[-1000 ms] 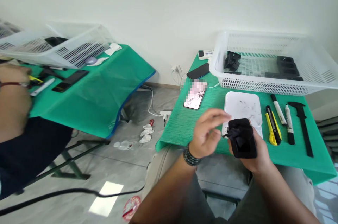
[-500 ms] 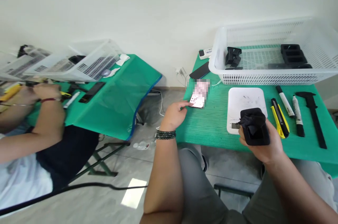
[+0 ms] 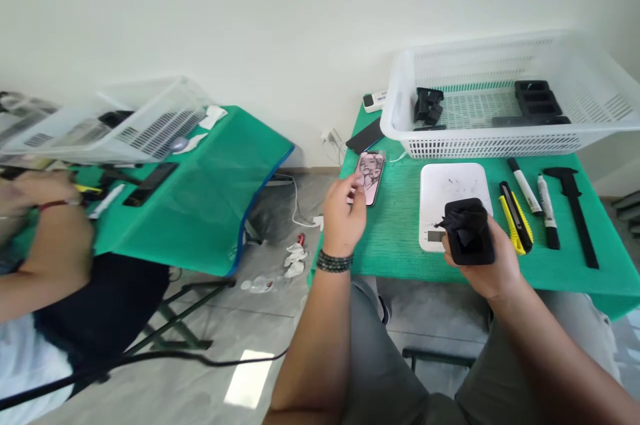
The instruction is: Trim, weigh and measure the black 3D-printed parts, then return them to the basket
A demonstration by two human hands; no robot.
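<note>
My left hand (image 3: 345, 218) hovers at the near left edge of a smartphone (image 3: 373, 175) lying on the green table; its fingers are loosely bent, apart, with nothing in them. The phone's screen shows a line drawing on pink. My right hand (image 3: 503, 258) is closed around a black rectangular hollow part (image 3: 483, 253), which has crumpled black material (image 3: 467, 219) at its opening. This part is held above the near right corner of a white digital scale (image 3: 453, 178). My right fingers are mostly hidden behind the part.
Right of the scale lie a yellow utility knife (image 3: 516, 218), two markers (image 3: 549, 211) and a black caliper (image 3: 575, 215). Behind stands a white basket (image 3: 490, 145) holding black parts. A dark phone-like slab (image 3: 365, 136) lies left of it. At left, another person's arm (image 3: 55, 245) works at a second table.
My left hand has drawn its pointing finger back from the phone screen and bent its fingers. The phone's picture has changed. The view has shifted slightly; my right hand keeps its hold.
</note>
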